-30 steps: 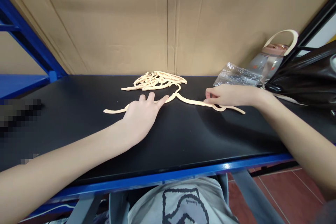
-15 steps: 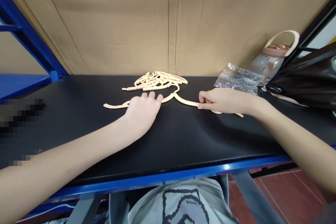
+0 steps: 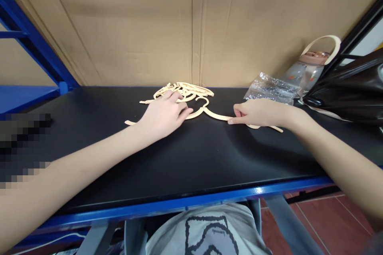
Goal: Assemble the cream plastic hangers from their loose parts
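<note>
A cream plastic hanger (image 3: pixel 215 114) lies flat on the black tabletop (image 3: pixel 191 159), its hook toward the wall. My left hand (image 3: pixel 163 116) rests on the hanger's left arm, fingers stretched forward and touching the pile of cream hangers (image 3: pixel 187 89) behind it. My right hand (image 3: pixel 257 113) lies over the hanger's right arm with the fingers curled and pinching it near the table surface. The hanger's right tip (image 3: pixel 277 128) pokes out beyond my wrist.
A crumpled clear plastic bag (image 3: pixel 269 88) lies at the back right, beside a clear bottle with a pink lid and cream strap (image 3: pixel 311 63) and a black bag (image 3: pixel 347 91). Cardboard lines the back wall. Blue shelf frame (image 3: pixel 32 44) stands at the left.
My left hand has slid forward from the hanger's left arm toward the pile. The hanger and my right hand have shifted slightly away from me and to the right.
</note>
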Tool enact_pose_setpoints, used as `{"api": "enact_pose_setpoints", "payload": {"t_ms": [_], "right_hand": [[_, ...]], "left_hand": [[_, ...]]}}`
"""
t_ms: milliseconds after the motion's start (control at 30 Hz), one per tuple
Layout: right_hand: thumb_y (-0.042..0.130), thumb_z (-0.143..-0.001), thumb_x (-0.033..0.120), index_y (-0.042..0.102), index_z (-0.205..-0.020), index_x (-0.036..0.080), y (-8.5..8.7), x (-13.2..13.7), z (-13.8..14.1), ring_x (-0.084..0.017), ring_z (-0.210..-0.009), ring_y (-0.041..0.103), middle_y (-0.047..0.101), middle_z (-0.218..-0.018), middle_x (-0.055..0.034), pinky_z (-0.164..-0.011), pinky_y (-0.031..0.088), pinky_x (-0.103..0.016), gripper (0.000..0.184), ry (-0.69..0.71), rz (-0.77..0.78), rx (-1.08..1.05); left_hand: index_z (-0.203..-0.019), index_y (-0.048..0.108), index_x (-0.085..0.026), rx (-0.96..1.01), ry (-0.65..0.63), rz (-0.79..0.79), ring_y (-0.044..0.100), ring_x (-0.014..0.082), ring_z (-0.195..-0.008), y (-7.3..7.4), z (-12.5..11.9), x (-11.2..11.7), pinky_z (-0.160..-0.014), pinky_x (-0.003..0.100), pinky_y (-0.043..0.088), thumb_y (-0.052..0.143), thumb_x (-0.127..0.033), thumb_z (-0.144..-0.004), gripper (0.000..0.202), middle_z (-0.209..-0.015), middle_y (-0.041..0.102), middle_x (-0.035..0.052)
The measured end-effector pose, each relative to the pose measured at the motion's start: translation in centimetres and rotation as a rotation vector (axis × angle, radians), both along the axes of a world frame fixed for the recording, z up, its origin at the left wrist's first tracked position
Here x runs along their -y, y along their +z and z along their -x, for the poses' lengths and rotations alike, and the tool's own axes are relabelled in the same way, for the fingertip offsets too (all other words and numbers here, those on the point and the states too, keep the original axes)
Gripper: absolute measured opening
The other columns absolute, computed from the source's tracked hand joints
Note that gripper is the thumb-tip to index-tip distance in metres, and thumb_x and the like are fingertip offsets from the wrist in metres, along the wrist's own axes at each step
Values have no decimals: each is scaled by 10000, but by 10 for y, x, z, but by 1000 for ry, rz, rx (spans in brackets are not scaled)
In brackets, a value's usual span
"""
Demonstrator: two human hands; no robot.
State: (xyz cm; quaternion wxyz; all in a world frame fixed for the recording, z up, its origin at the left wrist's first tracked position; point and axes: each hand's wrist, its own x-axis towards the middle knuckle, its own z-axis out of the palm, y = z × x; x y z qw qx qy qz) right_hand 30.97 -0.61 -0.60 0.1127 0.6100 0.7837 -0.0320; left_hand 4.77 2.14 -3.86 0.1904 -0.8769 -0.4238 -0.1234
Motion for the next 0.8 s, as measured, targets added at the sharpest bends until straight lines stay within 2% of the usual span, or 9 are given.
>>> {"api": "enact_pose_setpoints", "payload": {"t_ms": [100,167,233,367,533,700,800], "right_hand": [[361,-858,629,486,-670,210,0,-3,-2,-180,-546,521,603,-592,-30,-557,294,-303,476,-13,-5,25],[352,-860,630,491,-678,208,1,-4,-3,-182,-553,522,605,-605,-33,-560,300,-305,480,-23,-20,45],[352,-857,636,497,-690,206,1,-5,-4,-182,-565,524,611,-635,-38,-561,305,-305,484,-28,-39,60],[346,-851,649,517,-737,204,-1,-7,-5,-184,-586,533,623,-692,-49,-565,315,-302,490,-30,-60,54],[345,-850,650,531,-772,205,-3,-10,-6,-199,-619,551,625,-698,-52,-575,327,-302,488,-30,-72,45],[345,-850,648,551,-799,205,-4,-11,-7,-205,-632,560,634,-726,-55,-572,336,-300,491,-28,-83,50],[356,-856,626,561,-805,206,-5,-10,-6,-210,-636,566,641,-737,-55,-569,339,-299,470,-36,-97,64]], "left_hand": [[-1077,689,-197,1,-6,94,422,269,-1274,-4,12,-21,-1026,432,376,293,-357,-962,443,-1276,567,95],[-1193,633,-202,20,10,187,446,250,-1263,-6,17,-30,-1039,429,363,262,-357,-967,462,-1292,569,90],[-1233,606,-217,23,38,222,460,243,-1254,-7,20,-35,-1043,431,355,255,-366,-967,465,-1301,573,77],[-1220,612,-203,-14,86,185,435,268,-1272,-5,18,-34,-1028,452,359,274,-361,-961,454,-1340,551,77],[-1150,653,-177,-52,98,114,458,283,-1233,-5,15,-29,-982,442,390,267,-345,-964,460,-1275,581,107],[-1103,673,-150,-21,120,61,505,302,-1163,-11,15,-30,-950,450,410,285,-345,-960,457,-1230,588,132],[-1135,655,-140,54,102,-10,519,314,-1126,-12,13,-31,-906,452,435,341,-307,-944,404,-1222,592,139]]}}
